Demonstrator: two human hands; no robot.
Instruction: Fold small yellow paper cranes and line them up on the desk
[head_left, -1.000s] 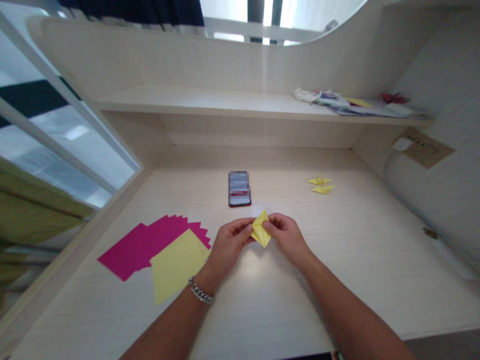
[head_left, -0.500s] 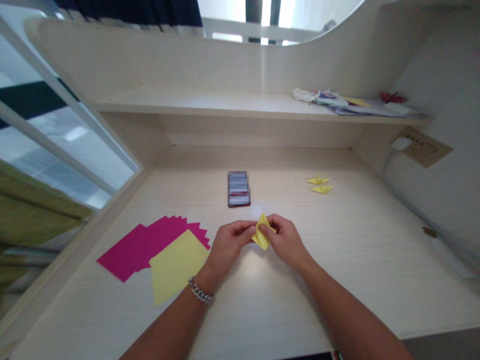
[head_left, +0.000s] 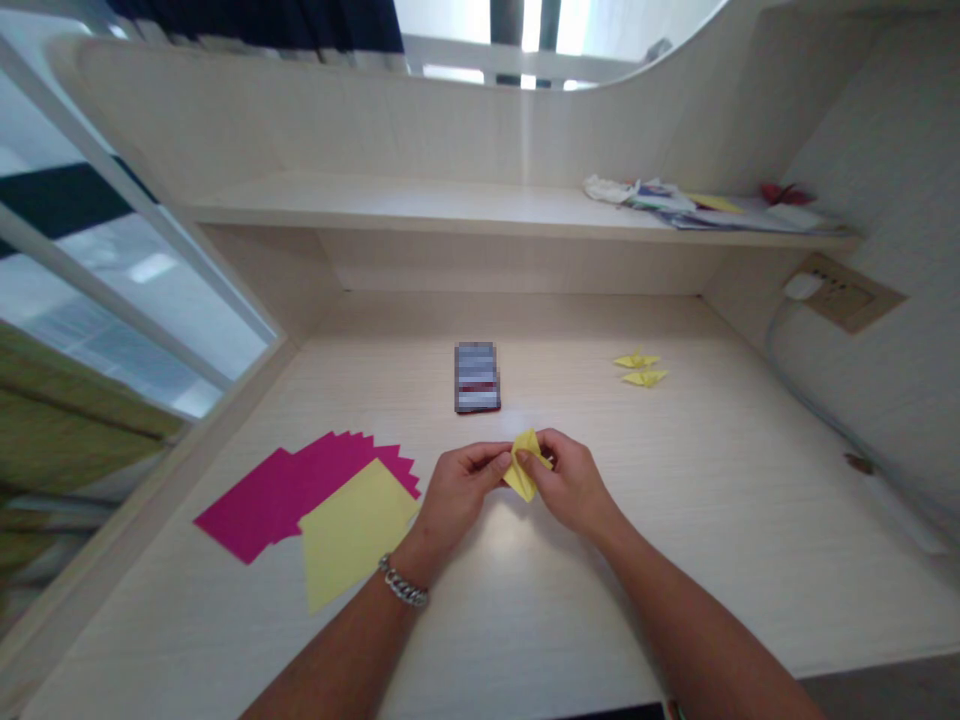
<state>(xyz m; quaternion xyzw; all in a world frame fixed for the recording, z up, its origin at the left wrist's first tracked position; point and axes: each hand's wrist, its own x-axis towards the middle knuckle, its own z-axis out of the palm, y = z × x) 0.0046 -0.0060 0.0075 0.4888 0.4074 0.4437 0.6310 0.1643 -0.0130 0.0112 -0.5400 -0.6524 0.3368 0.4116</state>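
Note:
A partly folded piece of yellow origami paper (head_left: 523, 481) is held above the desk between both hands. My left hand (head_left: 466, 486) pinches its left edge between thumb and fingers. My right hand (head_left: 568, 480) grips the right side, its thumb pressed on the middle of the folds. Fingertips behind the paper are hidden. To the left of my hands lie a flat yellow paper sheet (head_left: 352, 535) and a fanned stack of magenta paper sheets (head_left: 300, 490). Two small yellow folded paper pieces (head_left: 643, 370) rest farther back on the right.
A phone (head_left: 477, 378) with a blurred screen lies beyond my hands on the pale desk (head_left: 517, 620). Papers (head_left: 675, 200) sit on the shelf (head_left: 390, 205) above. At the right wall, a plug and cable (head_left: 776, 350) run from a socket (head_left: 851, 293).
The yellow origami paper has shifted slightly in shape, its top edge looking broader than before. Both hands keep almost the same place and grip.

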